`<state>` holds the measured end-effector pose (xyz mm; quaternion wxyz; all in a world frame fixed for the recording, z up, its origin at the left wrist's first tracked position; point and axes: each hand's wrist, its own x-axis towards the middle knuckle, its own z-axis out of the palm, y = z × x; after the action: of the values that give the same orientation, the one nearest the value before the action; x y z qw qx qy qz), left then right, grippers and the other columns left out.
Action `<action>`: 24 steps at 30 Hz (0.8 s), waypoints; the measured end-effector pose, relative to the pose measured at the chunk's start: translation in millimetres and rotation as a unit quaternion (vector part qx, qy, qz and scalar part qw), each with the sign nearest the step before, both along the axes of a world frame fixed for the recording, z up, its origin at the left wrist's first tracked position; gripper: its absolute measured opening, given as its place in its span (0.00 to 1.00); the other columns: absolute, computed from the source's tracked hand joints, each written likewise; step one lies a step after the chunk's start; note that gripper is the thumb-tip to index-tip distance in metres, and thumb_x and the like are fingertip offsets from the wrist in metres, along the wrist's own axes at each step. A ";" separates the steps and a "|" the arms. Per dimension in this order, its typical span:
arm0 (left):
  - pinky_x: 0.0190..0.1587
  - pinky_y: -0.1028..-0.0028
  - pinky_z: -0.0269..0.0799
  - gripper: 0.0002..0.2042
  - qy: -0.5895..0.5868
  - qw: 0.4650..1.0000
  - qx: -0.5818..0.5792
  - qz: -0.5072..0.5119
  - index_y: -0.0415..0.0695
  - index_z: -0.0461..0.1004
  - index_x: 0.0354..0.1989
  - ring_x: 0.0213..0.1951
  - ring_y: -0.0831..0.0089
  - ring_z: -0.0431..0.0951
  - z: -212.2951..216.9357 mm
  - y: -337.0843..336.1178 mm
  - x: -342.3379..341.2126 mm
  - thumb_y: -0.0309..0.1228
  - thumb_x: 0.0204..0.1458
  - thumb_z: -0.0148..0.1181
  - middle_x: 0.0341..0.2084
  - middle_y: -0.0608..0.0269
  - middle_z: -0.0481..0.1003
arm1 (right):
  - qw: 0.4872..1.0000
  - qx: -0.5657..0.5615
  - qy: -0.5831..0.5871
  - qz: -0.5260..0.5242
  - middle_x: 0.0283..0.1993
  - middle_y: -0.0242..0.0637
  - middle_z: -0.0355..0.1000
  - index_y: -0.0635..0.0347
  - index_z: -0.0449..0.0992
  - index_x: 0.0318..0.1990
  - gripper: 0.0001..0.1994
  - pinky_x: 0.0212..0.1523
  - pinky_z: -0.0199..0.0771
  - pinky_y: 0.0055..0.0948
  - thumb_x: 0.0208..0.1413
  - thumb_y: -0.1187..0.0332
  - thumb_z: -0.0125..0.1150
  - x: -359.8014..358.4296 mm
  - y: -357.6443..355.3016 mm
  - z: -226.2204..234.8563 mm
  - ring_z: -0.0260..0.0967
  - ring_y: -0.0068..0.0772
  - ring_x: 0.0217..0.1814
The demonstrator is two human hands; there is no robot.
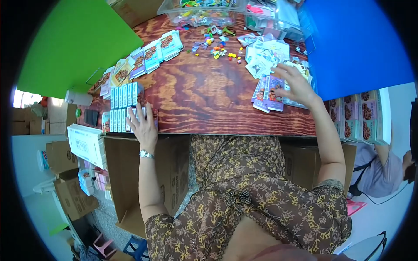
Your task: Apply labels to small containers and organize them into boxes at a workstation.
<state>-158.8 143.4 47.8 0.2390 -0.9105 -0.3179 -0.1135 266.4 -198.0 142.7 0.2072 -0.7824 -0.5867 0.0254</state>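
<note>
2 rows of small boxes (116, 121) stand left, the left hand (143, 124) loosely spread at the near row; a careless push could topple it. Right hand (297, 85) reaches over purple packs (274, 103), grip unclear.

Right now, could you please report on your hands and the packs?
Left hand spread at the small boxes. Right hand open over the purple packs, contact unclear. Loose white cards lie just beyond those packs.

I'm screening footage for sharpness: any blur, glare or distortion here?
Head view: left hand and right hand show no obvious motion blur; head view, far left: a bright patch looks washed out; head view, under the tabletop: the cardboard box is partly shaded; head view, rim: curved black fisheye border.
</note>
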 end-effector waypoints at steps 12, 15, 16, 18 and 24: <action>0.68 0.39 0.51 0.30 -0.170 0.972 -0.069 -0.144 0.47 0.65 0.68 0.70 0.40 0.55 36.7 -50.3 44.9 0.33 0.55 0.64 0.68 0.46 0.59 | 0.982 -0.168 -0.070 0.042 0.61 0.43 0.67 0.41 0.66 0.67 0.34 0.59 0.71 0.51 0.50 0.64 0.69 -7.1 -2.7 -25.1 0.69 0.47 0.61; 0.69 0.44 0.55 0.33 -0.238 0.919 -0.165 -0.268 0.42 0.64 0.67 0.70 0.44 0.58 41.1 -97.7 87.4 0.32 0.52 0.67 0.68 0.44 0.60 | 0.978 -0.055 -0.194 -0.045 0.42 0.39 0.79 0.50 0.75 0.55 0.19 0.42 0.80 0.36 0.55 0.71 0.61 -8.6 5.7 -13.1 0.78 0.42 0.43; 0.70 0.45 0.54 0.37 -0.258 0.891 -0.223 -0.299 0.39 0.61 0.69 0.71 0.44 0.56 33.8 -114.0 104.1 0.34 0.51 0.69 0.69 0.43 0.58 | 0.978 -0.054 -0.195 -0.042 0.42 0.39 0.79 0.50 0.75 0.55 0.19 0.42 0.80 0.36 0.55 0.71 0.61 -17.9 11.5 -9.6 0.78 0.42 0.43; 0.70 0.46 0.53 0.47 -0.275 0.857 -0.295 -0.322 0.32 0.51 0.72 0.71 0.41 0.53 31.3 -149.1 138.2 0.38 0.48 0.73 0.67 0.35 0.57 | 0.990 0.082 -0.109 -0.035 0.41 0.42 0.79 0.53 0.76 0.55 0.17 0.40 0.79 0.40 0.56 0.71 0.61 -41.5 22.7 -4.6 0.79 0.44 0.42; 0.64 0.52 0.63 0.53 -0.367 0.819 -0.346 -0.274 0.29 0.49 0.71 0.63 0.40 0.64 22.0 -175.3 188.1 0.39 0.41 0.78 0.61 0.34 0.63 | 0.965 -0.007 0.262 0.026 0.44 0.43 0.80 0.60 0.75 0.57 0.17 0.43 0.77 0.34 0.64 0.66 0.56 -82.1 55.1 -5.4 0.79 0.39 0.39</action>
<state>29.3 -32.0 69.8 -0.2671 -0.8735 -0.1375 -0.3831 184.3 -142.9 137.4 0.3474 -0.7343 -0.5321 0.2389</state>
